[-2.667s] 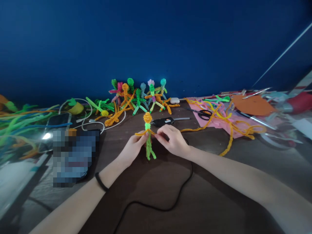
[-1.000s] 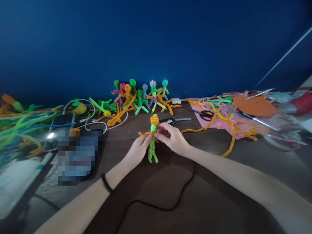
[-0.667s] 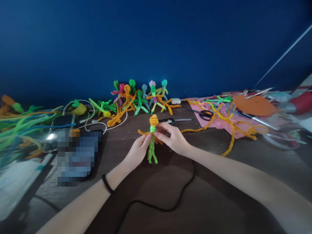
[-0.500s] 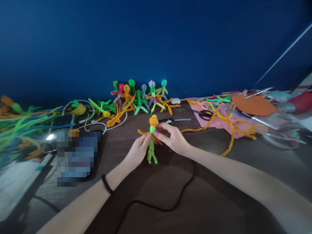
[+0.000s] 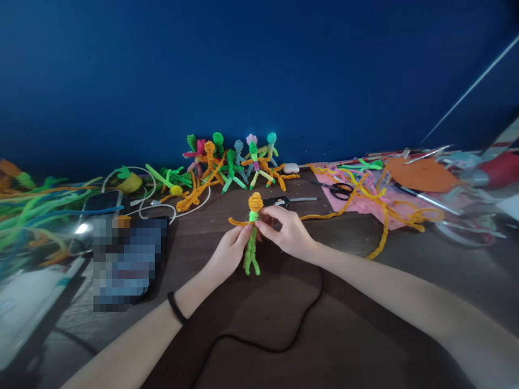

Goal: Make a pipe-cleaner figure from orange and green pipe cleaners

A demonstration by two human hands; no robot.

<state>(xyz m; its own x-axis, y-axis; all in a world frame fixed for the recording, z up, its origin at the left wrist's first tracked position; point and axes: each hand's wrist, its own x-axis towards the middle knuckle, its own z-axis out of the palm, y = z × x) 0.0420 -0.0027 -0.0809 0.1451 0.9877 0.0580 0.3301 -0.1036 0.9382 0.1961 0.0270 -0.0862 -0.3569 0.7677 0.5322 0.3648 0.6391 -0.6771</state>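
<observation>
The dark wooden table [image 5: 243, 346] carries a white case [image 5: 291, 168] at its back edge. Fuzzy figures [image 5: 231, 158] stand just left of the case. Farther left of it lie a white cable [image 5: 154, 203], a phone [image 5: 97, 208] and a dark device [image 5: 133, 259], its face blurred out; a heap of fuzzy stems [image 5: 40, 202] is at the far left. Nearer than the case sits a black tool [image 5: 283, 201], partly hidden, and much nearer winds a black cord [image 5: 275, 350]. To its right is pink paper [image 5: 330, 201], with scissors [image 5: 330, 187] straddling the left edge.
</observation>
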